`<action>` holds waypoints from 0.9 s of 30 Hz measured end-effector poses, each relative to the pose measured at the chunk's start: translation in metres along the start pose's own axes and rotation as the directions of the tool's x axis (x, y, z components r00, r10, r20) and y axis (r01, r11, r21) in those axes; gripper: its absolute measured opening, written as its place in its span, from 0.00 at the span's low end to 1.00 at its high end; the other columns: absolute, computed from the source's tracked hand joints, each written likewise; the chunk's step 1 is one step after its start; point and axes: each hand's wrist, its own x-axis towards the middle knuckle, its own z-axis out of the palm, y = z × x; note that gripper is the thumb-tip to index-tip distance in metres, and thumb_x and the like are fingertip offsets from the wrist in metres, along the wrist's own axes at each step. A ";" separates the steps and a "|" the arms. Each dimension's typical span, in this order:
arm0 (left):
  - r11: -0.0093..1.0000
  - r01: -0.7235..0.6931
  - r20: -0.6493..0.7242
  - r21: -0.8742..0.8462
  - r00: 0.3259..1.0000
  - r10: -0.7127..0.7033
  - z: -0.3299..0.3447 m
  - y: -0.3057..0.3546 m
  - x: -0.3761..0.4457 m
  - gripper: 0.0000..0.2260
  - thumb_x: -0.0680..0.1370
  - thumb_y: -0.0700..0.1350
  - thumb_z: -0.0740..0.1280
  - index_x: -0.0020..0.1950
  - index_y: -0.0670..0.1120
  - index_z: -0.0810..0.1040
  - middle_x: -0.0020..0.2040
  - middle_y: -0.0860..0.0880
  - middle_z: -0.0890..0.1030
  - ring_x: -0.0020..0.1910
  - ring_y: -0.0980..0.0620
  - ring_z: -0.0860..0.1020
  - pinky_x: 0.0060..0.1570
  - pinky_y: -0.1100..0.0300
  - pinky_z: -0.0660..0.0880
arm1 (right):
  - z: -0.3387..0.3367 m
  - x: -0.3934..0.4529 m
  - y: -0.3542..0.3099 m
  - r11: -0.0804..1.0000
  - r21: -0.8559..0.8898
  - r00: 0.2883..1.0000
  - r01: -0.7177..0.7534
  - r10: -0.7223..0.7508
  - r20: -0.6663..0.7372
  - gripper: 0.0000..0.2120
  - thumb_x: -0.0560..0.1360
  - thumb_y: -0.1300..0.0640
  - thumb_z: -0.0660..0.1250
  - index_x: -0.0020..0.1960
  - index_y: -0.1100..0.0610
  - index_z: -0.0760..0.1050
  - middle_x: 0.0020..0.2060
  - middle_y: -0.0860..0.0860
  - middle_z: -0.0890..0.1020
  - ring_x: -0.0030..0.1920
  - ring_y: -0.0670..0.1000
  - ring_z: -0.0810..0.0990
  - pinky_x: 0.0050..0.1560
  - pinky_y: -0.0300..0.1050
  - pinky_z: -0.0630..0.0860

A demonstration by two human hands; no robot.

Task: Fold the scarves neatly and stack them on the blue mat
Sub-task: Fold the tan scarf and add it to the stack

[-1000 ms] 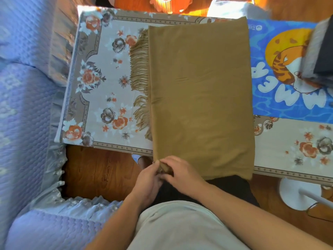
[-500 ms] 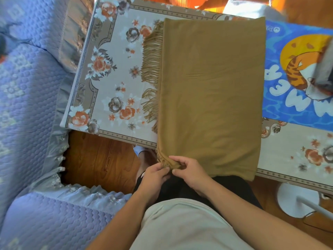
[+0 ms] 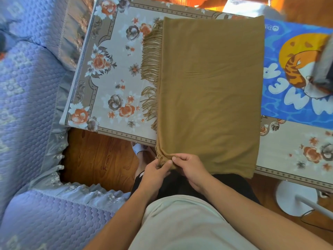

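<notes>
A mustard-brown scarf (image 3: 210,91) lies folded across the floral-covered table (image 3: 111,73), its fringe along the left edge and its near end hanging over the table's front edge. My left hand (image 3: 155,173) and my right hand (image 3: 191,167) both pinch the scarf's near left corner, close together, just below the table edge. The blue mat (image 3: 288,105) with a tiger picture lies to the right of the scarf. A grey and dark folded cloth (image 3: 324,69) sits on the mat at the right frame edge, partly cut off.
A lavender quilted sofa (image 3: 27,123) fills the left and near left. Wooden floor (image 3: 97,159) shows between sofa and table. A white round stand base (image 3: 295,199) with a pole sits on the floor at the right, under the table's front edge.
The view has drifted left, so the table sits further right in frame. Both hands stay on the scarf's near left corner, fingers shifted slightly along the fringe.
</notes>
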 end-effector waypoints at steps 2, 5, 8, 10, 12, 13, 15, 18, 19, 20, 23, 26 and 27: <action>0.999 0.022 -0.028 -0.043 0.999 -0.023 -0.004 -0.001 -0.001 0.08 0.82 0.39 0.66 0.60 0.41 0.80 0.55 0.43 0.86 0.58 0.46 0.83 0.61 0.51 0.78 | 0.002 -0.002 0.001 0.965 -0.213 0.979 0.155 -0.180 -0.101 0.07 0.79 0.62 0.68 0.52 0.56 0.84 0.47 0.47 0.86 0.51 0.43 0.83 0.59 0.42 0.78; 0.979 0.081 -0.057 -0.186 0.994 -0.094 -0.014 0.001 -0.003 0.07 0.83 0.36 0.63 0.59 0.39 0.78 0.55 0.41 0.85 0.55 0.46 0.84 0.59 0.52 0.77 | 0.001 -0.008 0.005 0.624 -0.630 0.787 0.463 -0.616 -0.033 0.06 0.77 0.61 0.71 0.49 0.53 0.85 0.45 0.42 0.83 0.48 0.40 0.79 0.52 0.32 0.73; 0.947 0.105 -0.036 -0.302 0.992 -0.121 -0.022 0.006 -0.006 0.08 0.82 0.34 0.62 0.59 0.38 0.77 0.54 0.39 0.85 0.51 0.47 0.85 0.54 0.52 0.79 | 0.003 -0.011 0.017 0.238 -0.772 0.625 0.590 -0.739 0.250 0.04 0.76 0.60 0.71 0.49 0.56 0.85 0.46 0.45 0.82 0.49 0.45 0.77 0.51 0.35 0.73; 0.945 0.123 -0.015 -0.303 0.991 -0.134 -0.023 0.007 -0.007 0.10 0.83 0.34 0.61 0.62 0.36 0.76 0.56 0.37 0.84 0.51 0.45 0.85 0.52 0.52 0.80 | 0.007 -0.009 0.024 0.190 -0.765 0.615 0.615 -0.723 0.314 0.04 0.75 0.61 0.71 0.47 0.57 0.85 0.46 0.46 0.81 0.48 0.47 0.77 0.51 0.35 0.73; 0.946 0.134 0.002 -0.296 0.990 -0.140 -0.023 0.006 -0.008 0.11 0.83 0.34 0.61 0.63 0.35 0.76 0.58 0.35 0.83 0.52 0.44 0.84 0.51 0.53 0.81 | 0.010 -0.007 0.028 0.178 -0.760 0.603 0.625 -0.728 0.326 0.03 0.75 0.62 0.71 0.46 0.56 0.84 0.45 0.46 0.80 0.48 0.46 0.77 0.51 0.32 0.71; 0.943 0.137 0.011 -0.303 0.990 -0.140 -0.022 0.006 -0.008 0.11 0.83 0.34 0.60 0.64 0.35 0.77 0.59 0.35 0.83 0.52 0.45 0.84 0.50 0.53 0.81 | 0.011 -0.005 0.029 0.175 -0.764 0.601 0.622 -0.732 0.321 0.03 0.74 0.62 0.71 0.45 0.56 0.84 0.45 0.46 0.80 0.47 0.47 0.77 0.51 0.32 0.70; 0.935 0.148 0.022 -0.322 0.989 -0.149 -0.017 0.009 -0.009 0.12 0.84 0.38 0.60 0.64 0.37 0.78 0.58 0.37 0.84 0.52 0.46 0.85 0.50 0.54 0.81 | 0.011 -0.003 0.030 0.174 -0.776 0.603 0.607 -0.737 0.306 0.03 0.75 0.62 0.71 0.44 0.56 0.83 0.44 0.46 0.80 0.47 0.47 0.76 0.49 0.36 0.73; 0.939 0.139 0.017 -0.315 0.990 -0.141 -0.010 0.011 -0.006 0.12 0.84 0.43 0.62 0.61 0.38 0.79 0.56 0.37 0.84 0.52 0.47 0.84 0.51 0.55 0.82 | 0.010 -0.005 0.028 0.166 -0.773 0.627 0.612 -0.697 0.347 0.06 0.77 0.58 0.68 0.47 0.56 0.84 0.46 0.46 0.80 0.49 0.47 0.75 0.49 0.41 0.75; 0.948 0.126 -0.001 -0.293 0.991 -0.133 -0.011 0.009 -0.004 0.11 0.84 0.41 0.63 0.61 0.36 0.79 0.56 0.35 0.83 0.51 0.46 0.84 0.50 0.55 0.82 | 0.010 -0.007 0.026 0.200 -0.756 0.664 0.623 -0.646 0.376 0.08 0.78 0.56 0.67 0.49 0.56 0.85 0.49 0.46 0.81 0.51 0.47 0.76 0.53 0.39 0.74; 0.956 0.122 -0.030 -0.267 0.991 -0.134 -0.013 0.007 -0.001 0.11 0.83 0.39 0.63 0.62 0.35 0.78 0.57 0.34 0.83 0.52 0.44 0.84 0.50 0.54 0.83 | 0.007 -0.010 0.025 0.279 -0.731 0.715 0.623 -0.583 0.386 0.09 0.79 0.55 0.66 0.52 0.55 0.85 0.53 0.46 0.82 0.55 0.46 0.76 0.58 0.38 0.73; 0.970 0.155 -0.148 -0.186 0.972 -0.183 -0.020 -0.003 0.010 0.12 0.84 0.38 0.62 0.67 0.38 0.76 0.60 0.39 0.83 0.56 0.44 0.84 0.51 0.52 0.81 | -0.024 -0.012 0.023 0.629 -0.671 0.895 0.392 -0.429 0.121 0.11 0.80 0.53 0.65 0.51 0.57 0.84 0.52 0.49 0.85 0.53 0.47 0.80 0.58 0.42 0.75; 0.978 0.173 -0.216 -0.113 0.957 -0.194 -0.024 -0.007 0.017 0.12 0.84 0.40 0.62 0.67 0.42 0.75 0.64 0.43 0.81 0.59 0.44 0.82 0.53 0.53 0.80 | -0.101 0.003 0.034 0.927 -0.375 0.817 -0.010 -0.208 -0.538 0.10 0.80 0.57 0.65 0.59 0.55 0.80 0.53 0.50 0.81 0.57 0.52 0.79 0.51 0.41 0.71; 0.979 0.177 -0.232 -0.098 0.953 -0.195 -0.026 -0.010 0.019 0.12 0.84 0.40 0.62 0.67 0.43 0.75 0.65 0.44 0.80 0.60 0.44 0.82 0.53 0.53 0.80 | -0.134 0.009 0.041 0.987 -0.124 0.728 -0.103 -0.011 -0.686 0.13 0.79 0.57 0.66 0.63 0.55 0.77 0.56 0.50 0.79 0.59 0.54 0.78 0.55 0.42 0.71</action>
